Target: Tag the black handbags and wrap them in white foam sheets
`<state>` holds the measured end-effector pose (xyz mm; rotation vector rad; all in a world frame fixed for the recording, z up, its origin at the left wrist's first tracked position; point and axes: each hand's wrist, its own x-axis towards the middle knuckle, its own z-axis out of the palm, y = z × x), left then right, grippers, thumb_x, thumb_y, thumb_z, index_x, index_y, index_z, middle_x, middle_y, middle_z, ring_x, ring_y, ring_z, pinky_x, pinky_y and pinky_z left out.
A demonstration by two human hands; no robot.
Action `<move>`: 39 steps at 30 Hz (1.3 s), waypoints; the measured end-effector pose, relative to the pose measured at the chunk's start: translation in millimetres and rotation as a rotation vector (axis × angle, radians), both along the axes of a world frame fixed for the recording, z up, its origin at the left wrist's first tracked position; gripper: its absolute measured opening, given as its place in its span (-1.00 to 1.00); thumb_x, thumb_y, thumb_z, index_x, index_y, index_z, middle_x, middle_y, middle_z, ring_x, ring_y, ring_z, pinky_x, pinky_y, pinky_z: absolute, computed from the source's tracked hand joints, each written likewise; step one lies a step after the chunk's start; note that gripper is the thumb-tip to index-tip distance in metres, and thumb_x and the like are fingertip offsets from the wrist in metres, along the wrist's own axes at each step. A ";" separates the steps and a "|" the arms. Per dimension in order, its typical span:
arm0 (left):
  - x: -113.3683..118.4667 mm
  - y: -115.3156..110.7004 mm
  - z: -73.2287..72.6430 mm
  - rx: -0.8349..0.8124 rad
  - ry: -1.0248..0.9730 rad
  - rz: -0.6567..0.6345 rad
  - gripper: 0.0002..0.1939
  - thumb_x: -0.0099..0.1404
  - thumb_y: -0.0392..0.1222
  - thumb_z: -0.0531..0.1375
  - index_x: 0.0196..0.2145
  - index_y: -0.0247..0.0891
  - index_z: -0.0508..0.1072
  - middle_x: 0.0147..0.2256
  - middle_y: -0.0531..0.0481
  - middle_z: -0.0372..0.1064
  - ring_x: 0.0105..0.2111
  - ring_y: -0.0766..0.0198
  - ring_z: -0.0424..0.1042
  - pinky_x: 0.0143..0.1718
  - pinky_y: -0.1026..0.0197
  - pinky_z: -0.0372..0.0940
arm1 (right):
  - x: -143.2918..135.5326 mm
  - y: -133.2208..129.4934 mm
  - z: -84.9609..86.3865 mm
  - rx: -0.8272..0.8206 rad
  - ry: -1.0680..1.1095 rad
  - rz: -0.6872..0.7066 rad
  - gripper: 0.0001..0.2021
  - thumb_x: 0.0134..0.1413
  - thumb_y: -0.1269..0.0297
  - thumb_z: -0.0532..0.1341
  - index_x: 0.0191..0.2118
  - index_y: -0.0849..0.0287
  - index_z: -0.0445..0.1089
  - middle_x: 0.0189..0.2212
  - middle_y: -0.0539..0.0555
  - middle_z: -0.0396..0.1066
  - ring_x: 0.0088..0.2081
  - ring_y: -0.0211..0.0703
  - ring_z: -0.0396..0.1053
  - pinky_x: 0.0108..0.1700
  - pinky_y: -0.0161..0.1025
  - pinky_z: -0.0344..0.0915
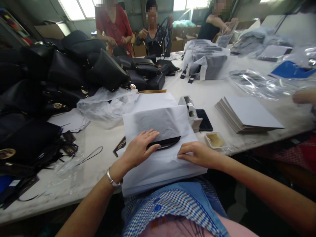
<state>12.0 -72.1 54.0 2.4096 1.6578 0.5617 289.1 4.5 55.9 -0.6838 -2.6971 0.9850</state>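
Checked garment point(145, 205) is lying nearest; left hand point(140, 146) is resting closer, fingers slightly spread, on the crosswise, paper-covered black bag point(171, 142); right hand point(195, 153) is pinching white paper point(160, 168) beside it.

I am at a broad white table point(214, 90), its top smudged along the near edge. Across the room I see a dull grey-green wall point(164, 7), a bright window point(74, 9) at left, a second window point(192, 4) right of centre, and brown cardboard boxes point(179, 34) lower down.
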 end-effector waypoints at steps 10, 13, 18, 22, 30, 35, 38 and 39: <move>7.1 4.6 28.4 -0.036 0.148 -0.027 -0.46 0.28 0.11 0.26 0.10 -0.25 0.42 0.16 -0.20 0.38 0.19 -0.06 0.34 0.13 -0.03 0.34 | -33.5 55.4 35.9 0.111 -0.001 -0.098 -0.83 0.20 0.20 0.26 -0.31 0.08 0.60 -0.35 -0.01 0.59 -0.31 -0.16 0.50 -0.27 -0.30 0.33; 15.2 4.2 15.9 0.021 0.171 0.062 -0.79 0.30 -0.29 0.22 -0.10 -0.26 0.49 0.11 -0.20 0.43 0.15 -0.03 0.38 0.09 -0.01 0.38 | -37.8 59.6 36.6 0.168 -0.016 -0.131 -0.83 0.21 0.20 0.25 -0.32 0.08 0.59 -0.36 -0.01 0.59 -0.31 -0.15 0.50 -0.24 -0.29 0.35; 16.1 6.8 8.2 0.058 0.103 0.157 -0.80 0.29 -0.41 0.15 -0.17 -0.22 0.46 0.05 -0.17 0.49 0.06 0.02 0.48 0.01 0.04 0.43 | -40.1 32.7 35.4 0.448 0.044 -0.237 -0.62 0.25 0.03 0.22 0.09 0.08 0.43 -0.06 0.09 0.53 -0.11 -0.04 0.49 -0.03 -0.13 0.39; 11.2 11.2 9.3 0.068 0.101 0.181 -0.78 0.31 -0.40 0.11 -0.13 -0.20 0.43 -0.08 -0.14 0.55 -0.09 0.05 0.56 -0.16 0.09 0.48 | -52.3 21.6 23.2 0.629 0.042 -0.152 -0.45 0.12 0.08 0.34 0.17 0.19 0.29 0.06 0.22 0.45 0.05 0.09 0.41 0.19 0.09 0.25; 2.9 8.4 0.4 0.114 0.114 0.120 -0.62 0.22 -0.50 0.12 -0.05 -0.19 0.35 0.12 -0.18 0.43 0.01 0.08 0.52 -0.06 0.09 0.47 | -62.2 50.4 -1.3 0.691 0.132 -0.057 -0.70 0.00 0.63 0.14 -0.18 0.14 0.37 -0.05 0.10 0.52 -0.02 -0.08 0.47 0.23 0.02 0.22; -9.5 4.4 -1.3 0.190 0.177 0.134 -0.66 0.13 -0.58 0.11 -0.20 -0.25 0.40 0.12 -0.22 0.42 0.02 0.06 0.51 -0.05 0.10 0.48 | -60.4 54.2 -9.7 0.702 0.180 -0.058 -0.63 -0.03 0.66 0.08 -0.14 0.16 0.36 -0.13 0.09 0.56 -0.15 -0.12 0.52 0.12 -0.09 0.34; -16.6 7.4 -1.1 0.238 0.208 0.162 -0.65 0.19 -0.56 0.08 -0.15 -0.24 0.41 -0.05 -0.15 0.55 -0.14 0.11 0.59 -0.18 0.14 0.50 | -62.1 57.7 -11.8 0.710 0.196 -0.071 -0.65 0.01 0.66 0.06 -0.15 0.16 0.38 -0.22 0.08 0.57 -0.24 -0.13 0.53 0.08 -0.11 0.36; -18.3 8.9 -1.2 0.244 0.223 0.178 -0.66 0.21 -0.55 0.08 -0.13 -0.24 0.42 -0.12 -0.12 0.58 -0.23 0.12 0.60 -0.25 0.15 0.51 | -62.5 59.0 -12.1 0.706 0.196 -0.083 -0.66 0.02 0.66 0.06 -0.16 0.15 0.39 -0.25 0.07 0.58 -0.26 -0.13 0.52 0.06 -0.12 0.37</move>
